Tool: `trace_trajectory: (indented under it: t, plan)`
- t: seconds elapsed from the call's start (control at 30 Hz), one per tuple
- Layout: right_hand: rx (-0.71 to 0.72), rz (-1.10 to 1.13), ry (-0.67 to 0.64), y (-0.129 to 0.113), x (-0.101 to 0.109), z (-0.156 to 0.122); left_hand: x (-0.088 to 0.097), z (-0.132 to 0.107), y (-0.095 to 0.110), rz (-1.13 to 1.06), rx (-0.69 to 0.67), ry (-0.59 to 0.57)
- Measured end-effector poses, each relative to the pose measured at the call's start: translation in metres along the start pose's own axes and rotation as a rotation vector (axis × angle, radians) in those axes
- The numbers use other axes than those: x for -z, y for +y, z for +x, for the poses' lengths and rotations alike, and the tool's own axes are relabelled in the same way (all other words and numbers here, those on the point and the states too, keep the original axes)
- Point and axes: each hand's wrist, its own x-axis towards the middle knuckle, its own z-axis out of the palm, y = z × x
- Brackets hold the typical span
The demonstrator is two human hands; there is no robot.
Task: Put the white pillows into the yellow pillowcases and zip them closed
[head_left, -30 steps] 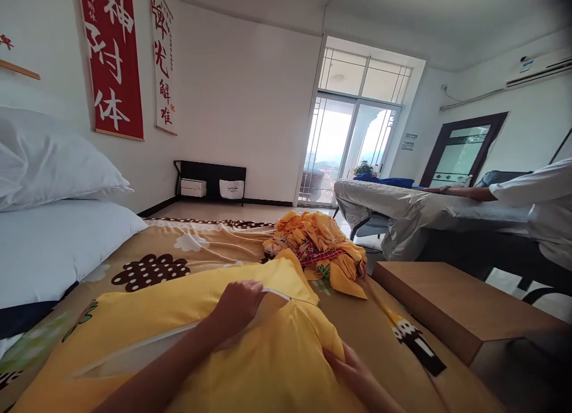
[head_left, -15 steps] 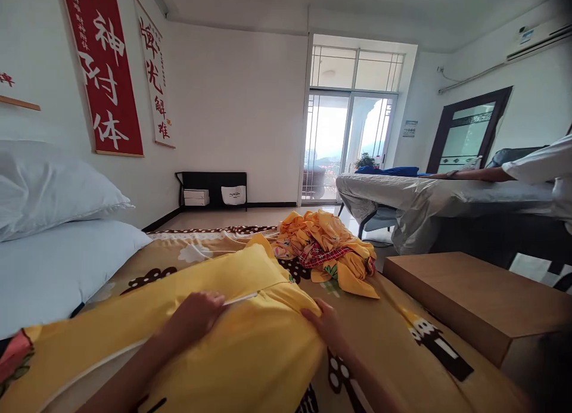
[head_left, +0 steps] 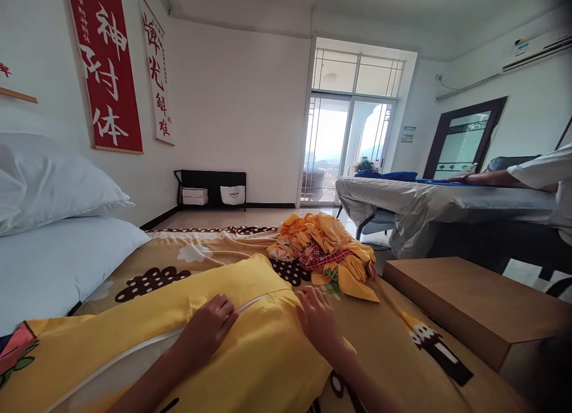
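Observation:
A yellow pillowcase [head_left: 250, 353] lies across the bed in front of me, with a white zipper [head_left: 111, 360] running along it. The zipper gapes at the lower left, and something whitish shows inside. My left hand [head_left: 214, 326] is closed at the zipper line, its fingers curled on the fabric near the far end; what exactly is pinched is hidden. My right hand [head_left: 319, 320] rests on the pillowcase's right far corner, fingers stretched out and a little apart.
Crumpled yellow-orange printed cloth [head_left: 328, 252] lies on the patterned bedsheet [head_left: 379, 335]. White pillows [head_left: 67, 258] are stacked at left. A brown box [head_left: 469, 300] stands at right. Behind it, another person's arm [head_left: 491, 177] reaches over a plastic-covered table [head_left: 415, 198].
My right hand has loosened its grip on the pillowcase's edge and its fingers now lie extended over the corner. My left hand has shifted slightly right; the fabric lies flatter.

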Motion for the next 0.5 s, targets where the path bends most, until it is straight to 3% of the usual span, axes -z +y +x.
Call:
trace_trajectory:
  t: [0.1,0.17,0.23,0.33,0.4,0.5]
  plan:
    - [0.392,0.157,-0.049,-0.061,0.021,0.002,0.012,-0.014,0.009,-0.063,0.104,-0.109]
    - [0.519,0.274,-0.129,-0.089,0.032,0.003,0.023,-0.025,0.012,-0.067,0.167,-0.189]
    - [0.548,0.308,-0.17,-0.105,0.039,0.004,0.037,-0.037,0.014,-0.052,0.208,-0.263]
    - [0.596,0.273,-0.203,-0.108,0.045,0.003,0.059,-0.055,0.021,-0.061,0.179,-0.437]
    - [0.644,0.207,-0.245,-0.103,0.048,-0.003,0.071,-0.063,0.028,-0.108,0.081,-0.547]
    - [0.697,0.06,-0.337,-0.092,0.058,-0.022,0.071,-0.058,0.043,-0.178,-0.108,-0.624]
